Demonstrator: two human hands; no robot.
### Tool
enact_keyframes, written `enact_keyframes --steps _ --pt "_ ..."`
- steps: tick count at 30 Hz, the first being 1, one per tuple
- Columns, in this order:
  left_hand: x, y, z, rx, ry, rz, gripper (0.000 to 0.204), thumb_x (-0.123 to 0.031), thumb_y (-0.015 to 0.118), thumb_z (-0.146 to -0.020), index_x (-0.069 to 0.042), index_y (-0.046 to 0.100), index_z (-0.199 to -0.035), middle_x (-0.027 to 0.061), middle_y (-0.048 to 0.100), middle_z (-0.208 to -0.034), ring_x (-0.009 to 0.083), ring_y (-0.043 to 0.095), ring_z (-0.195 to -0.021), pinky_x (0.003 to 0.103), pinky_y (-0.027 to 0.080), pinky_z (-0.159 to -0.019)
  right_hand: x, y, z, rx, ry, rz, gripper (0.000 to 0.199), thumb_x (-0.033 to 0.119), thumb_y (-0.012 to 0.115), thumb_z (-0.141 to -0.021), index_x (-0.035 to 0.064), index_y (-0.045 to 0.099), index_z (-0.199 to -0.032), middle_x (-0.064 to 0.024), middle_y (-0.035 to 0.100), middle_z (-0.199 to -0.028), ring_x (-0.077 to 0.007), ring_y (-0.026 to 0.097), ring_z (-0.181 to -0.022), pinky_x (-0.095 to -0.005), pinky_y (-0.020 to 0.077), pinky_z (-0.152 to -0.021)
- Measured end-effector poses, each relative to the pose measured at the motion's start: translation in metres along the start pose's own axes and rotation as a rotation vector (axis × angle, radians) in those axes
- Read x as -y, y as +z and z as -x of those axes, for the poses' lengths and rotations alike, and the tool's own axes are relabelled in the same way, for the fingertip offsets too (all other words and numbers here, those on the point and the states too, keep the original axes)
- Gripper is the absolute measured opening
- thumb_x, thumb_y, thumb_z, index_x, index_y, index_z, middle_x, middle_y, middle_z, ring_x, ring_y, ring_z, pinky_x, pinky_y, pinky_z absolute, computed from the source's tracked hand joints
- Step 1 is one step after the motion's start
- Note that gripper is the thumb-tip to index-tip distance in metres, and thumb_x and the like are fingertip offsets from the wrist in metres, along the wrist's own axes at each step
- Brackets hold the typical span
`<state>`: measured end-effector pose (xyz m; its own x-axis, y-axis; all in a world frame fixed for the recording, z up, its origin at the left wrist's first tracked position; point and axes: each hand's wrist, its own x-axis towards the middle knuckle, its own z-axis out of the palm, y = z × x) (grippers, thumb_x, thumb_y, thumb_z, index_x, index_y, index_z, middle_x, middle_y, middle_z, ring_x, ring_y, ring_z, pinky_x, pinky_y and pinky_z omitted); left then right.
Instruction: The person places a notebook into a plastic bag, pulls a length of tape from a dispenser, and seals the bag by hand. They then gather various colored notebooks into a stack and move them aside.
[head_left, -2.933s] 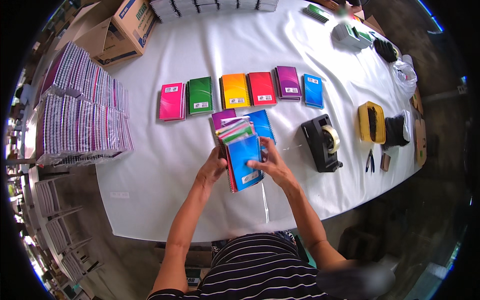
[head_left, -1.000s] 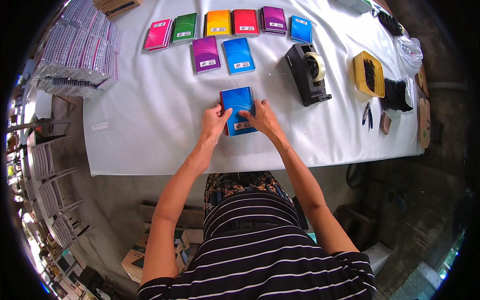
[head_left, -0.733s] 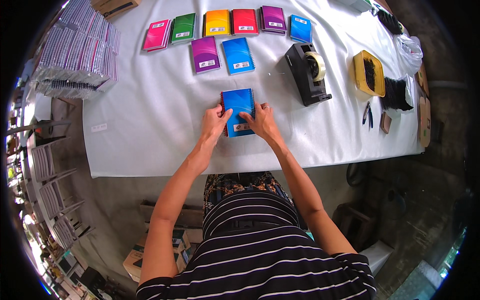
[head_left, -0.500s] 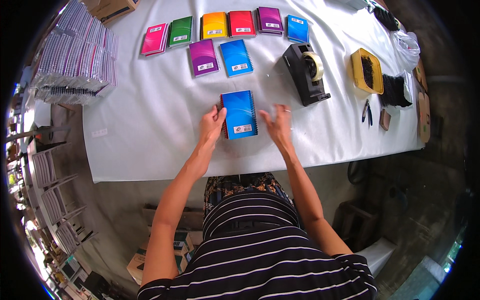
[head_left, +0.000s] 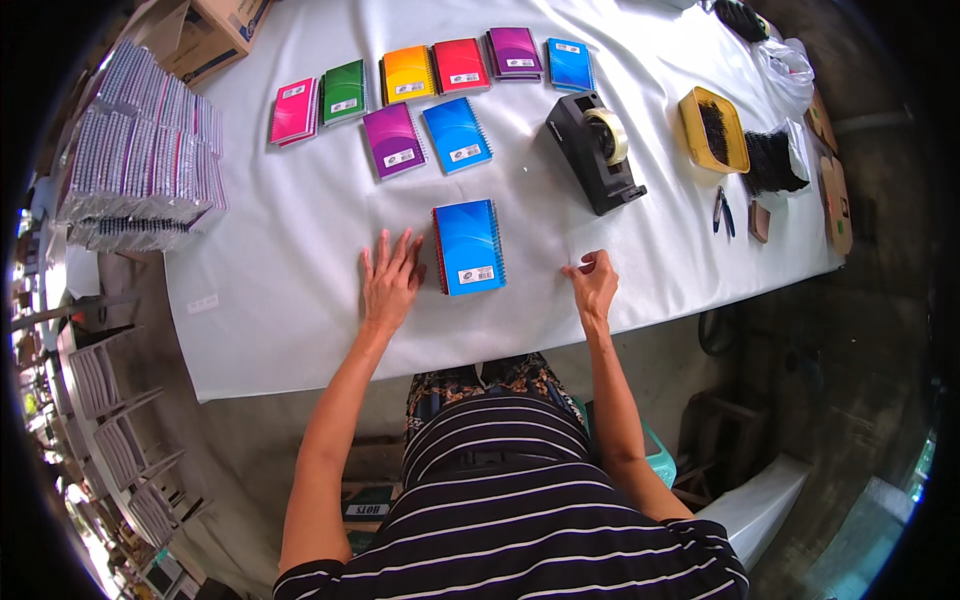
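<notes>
Left hand spread beside the blue-topped notebook stack, right hand curled opposite

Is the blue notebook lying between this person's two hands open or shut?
Shut: the blue notebook lies flat, its whole front cover facing up, with the label in view and the spiral binding along its right edge.

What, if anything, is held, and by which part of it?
The left hand, spread open, holds nothing; the right hand is curled; whether it pinches anything cannot be told.
</notes>
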<state>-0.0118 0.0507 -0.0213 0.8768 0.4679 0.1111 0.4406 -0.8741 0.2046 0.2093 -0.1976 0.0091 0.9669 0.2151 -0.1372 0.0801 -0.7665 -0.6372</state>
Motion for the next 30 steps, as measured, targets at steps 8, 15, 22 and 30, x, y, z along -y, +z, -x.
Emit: enact_keyframes --steps 8,15,22,30 --pt "-0.018 -0.008 -0.015 -0.136 -0.104 0.297 0.054 -0.027 0.056 -0.094 -0.013 0.041 -0.144 0.0084 0.028 -0.155 0.0366 0.020 -0.144 0.054 0.022 -0.113 0.019 0.003 0.024 -0.054 -0.272 0.312 0.017 0.001 0.067 -0.073 0.0019 0.056 -0.085 -0.0142 0.066 -0.085 -0.0315 0.063 -0.080 -0.0400 0.0438 -0.072" --pt "-0.078 -0.034 -0.047 -0.072 -0.391 1.195 0.075 -0.050 0.048 -0.096 -0.005 0.022 -0.150 0.0234 0.016 -0.155 0.0344 0.016 -0.145 0.041 0.020 -0.115 0.117 0.017 0.080 -0.044 -0.588 -0.002 0.016 -0.009 0.056 -0.073 0.0002 0.053 -0.085 -0.0172 0.057 -0.098 -0.0372 0.058 -0.077 -0.0437 0.0472 -0.066" --pt "-0.072 -0.001 -0.045 -0.154 -0.311 1.191 0.080 -0.037 0.062 -0.091 0.001 0.022 -0.148 0.0248 0.021 -0.153 0.0339 0.020 -0.144 0.040 0.021 -0.115 0.114 0.037 0.087 0.403 -0.701 -0.003 0.027 0.004 0.068 -0.075 0.0010 0.059 -0.100 -0.0240 0.052 -0.128 -0.0385 0.053 -0.111 -0.0461 0.0460 -0.090" --pt "-0.069 0.006 -0.041 -0.143 -0.295 1.248 0.080 -0.025 0.061 -0.090 0.001 0.015 -0.150 0.0234 0.022 -0.154 0.0324 0.023 -0.143 0.037 0.022 -0.115 0.010 0.000 0.022 0.183 -0.256 0.532 0.052 0.024 0.071 -0.084 0.0097 0.053 -0.130 -0.0279 0.042 -0.140 -0.0398 0.041 -0.130 -0.0479 0.0349 -0.104"
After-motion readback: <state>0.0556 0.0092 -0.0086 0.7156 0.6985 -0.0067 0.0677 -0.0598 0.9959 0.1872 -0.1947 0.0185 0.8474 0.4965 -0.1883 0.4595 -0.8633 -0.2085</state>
